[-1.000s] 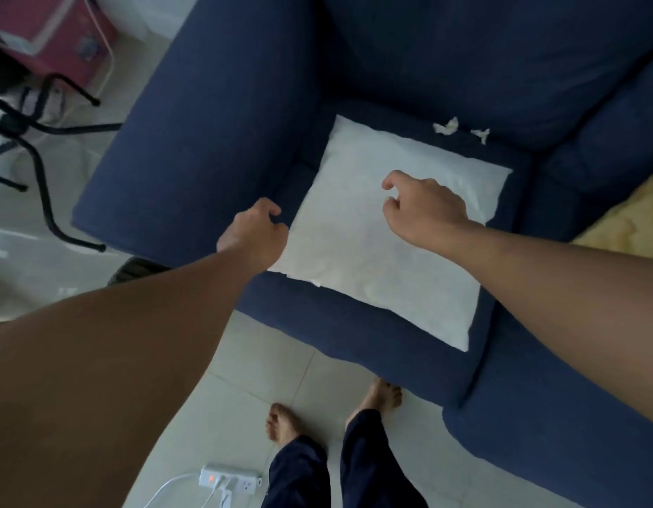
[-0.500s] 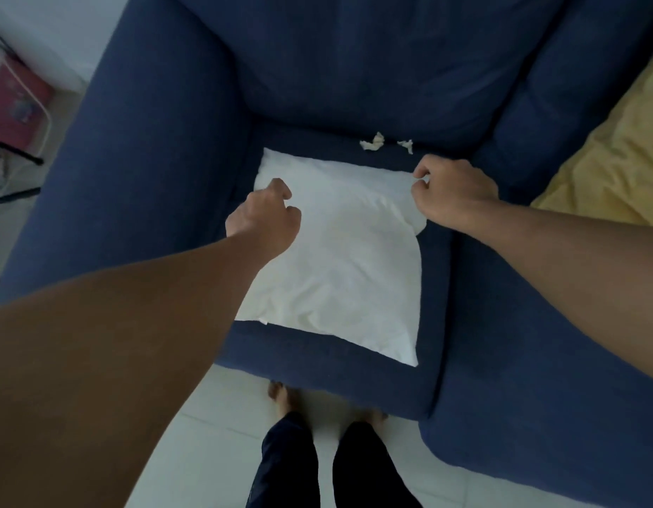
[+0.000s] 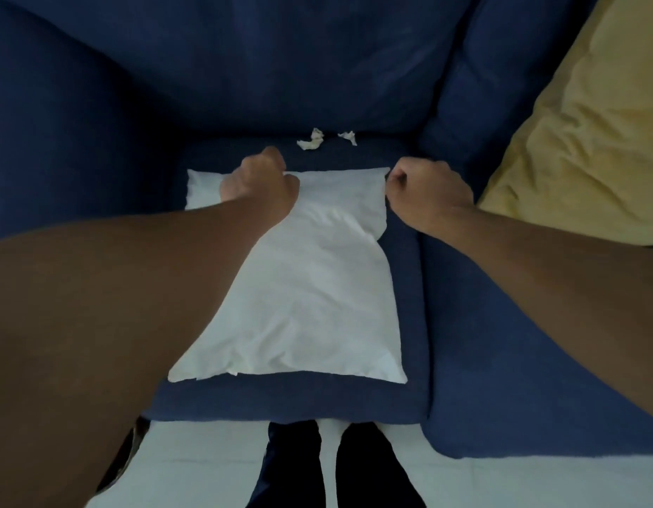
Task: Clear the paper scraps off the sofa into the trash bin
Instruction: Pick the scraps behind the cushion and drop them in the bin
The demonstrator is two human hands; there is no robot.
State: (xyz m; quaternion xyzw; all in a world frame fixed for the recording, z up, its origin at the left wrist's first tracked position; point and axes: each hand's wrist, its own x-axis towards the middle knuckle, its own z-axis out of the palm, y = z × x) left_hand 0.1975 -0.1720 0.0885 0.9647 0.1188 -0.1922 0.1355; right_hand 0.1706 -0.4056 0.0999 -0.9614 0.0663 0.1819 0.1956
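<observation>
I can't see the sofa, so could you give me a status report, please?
Left hand and right hand grip white pillow. Two paper scraps untouched behind it.

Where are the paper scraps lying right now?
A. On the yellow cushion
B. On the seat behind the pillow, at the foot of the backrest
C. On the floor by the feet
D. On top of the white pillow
B: the two scraps lie on the blue seat beyond the pillow, whose far edge both hands grip.
</observation>
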